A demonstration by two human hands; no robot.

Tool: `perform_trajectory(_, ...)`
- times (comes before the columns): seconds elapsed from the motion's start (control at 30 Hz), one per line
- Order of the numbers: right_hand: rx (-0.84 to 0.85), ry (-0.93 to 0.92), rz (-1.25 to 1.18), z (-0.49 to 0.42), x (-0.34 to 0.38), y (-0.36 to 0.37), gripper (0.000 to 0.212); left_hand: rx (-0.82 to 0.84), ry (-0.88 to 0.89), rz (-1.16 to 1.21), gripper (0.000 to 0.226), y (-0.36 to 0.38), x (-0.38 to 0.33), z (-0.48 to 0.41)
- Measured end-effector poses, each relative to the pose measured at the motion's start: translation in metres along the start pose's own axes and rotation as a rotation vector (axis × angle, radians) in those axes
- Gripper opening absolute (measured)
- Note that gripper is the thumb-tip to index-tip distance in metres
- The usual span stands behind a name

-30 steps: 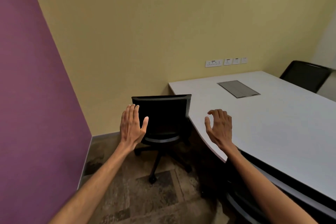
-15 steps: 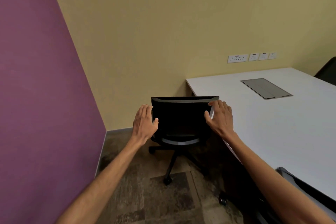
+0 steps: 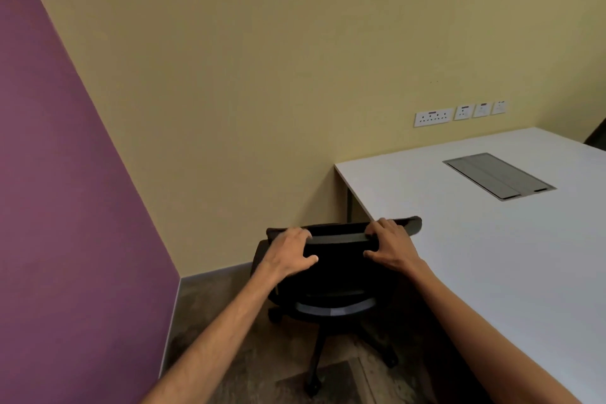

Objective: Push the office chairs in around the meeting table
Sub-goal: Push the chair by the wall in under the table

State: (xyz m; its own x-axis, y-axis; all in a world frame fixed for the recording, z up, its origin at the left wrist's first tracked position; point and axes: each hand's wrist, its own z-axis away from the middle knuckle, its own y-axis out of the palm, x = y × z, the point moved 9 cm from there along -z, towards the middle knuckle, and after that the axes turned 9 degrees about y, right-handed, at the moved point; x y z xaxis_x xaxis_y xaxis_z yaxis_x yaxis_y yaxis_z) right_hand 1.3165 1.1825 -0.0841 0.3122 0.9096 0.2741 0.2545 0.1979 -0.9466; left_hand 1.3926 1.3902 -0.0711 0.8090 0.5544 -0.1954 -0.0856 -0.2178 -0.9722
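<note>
Overhead, so to speak, 2 walls fill most of the view: a yellow wall [image 3: 262, 59] ahead and a purple wall [image 3: 59, 207] to the left, meeting in a corner above a mottled brown carpet floor [image 3: 210, 311]; a white meeting table [image 3: 492, 256] runs along the right side, its far end against the yellow wall; a black office chair [image 3: 334, 275] stands on its wheeled base at the table's near-left edge, its backrest toward the camera and the right end of its top rail overlapping the tabletop's edge in the view; a second dark chair [image 3: 598, 138] shows only as a sliver at the far right; a grey cable hatch [image 3: 498, 175] lies flush in the tabletop; 4 white socket plates [image 3: 459, 113] sit on the yellow wall above the table; the left hand [image 3: 290, 251] grips the left part of the backrest's top rail, fingers curled over it and thumb on the back; the right hand [image 3: 390, 248] grips the right part the same way.
</note>
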Motion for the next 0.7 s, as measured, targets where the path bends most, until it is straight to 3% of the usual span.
perform_trajectory(0.17,0.074,0.065,0.046,-0.039,-0.012,0.018,0.032,0.051,0.07,0.041,0.057,0.026,0.012,-0.044)
perform_trajectory(0.3,0.1,0.163,0.221,-0.054,-0.027,0.045,0.02,0.196,0.048,-0.019,0.047,0.051,0.041,-0.069)
perform_trajectory(0.43,0.032,0.209,0.31,-0.065,-0.038,0.056,0.031,0.172,0.104,-0.057,0.028,0.062,0.051,-0.081)
perform_trajectory(0.53,0.046,0.251,0.324,-0.07,-0.035,0.06,0.025,0.183,0.134,-0.055,0.014,0.063,0.062,-0.087)
perform_trajectory(0.7,0.097,0.36,0.32,-0.06,-0.013,0.067,0.02,0.188,0.231,-0.067,0.009,0.058,0.083,-0.091)
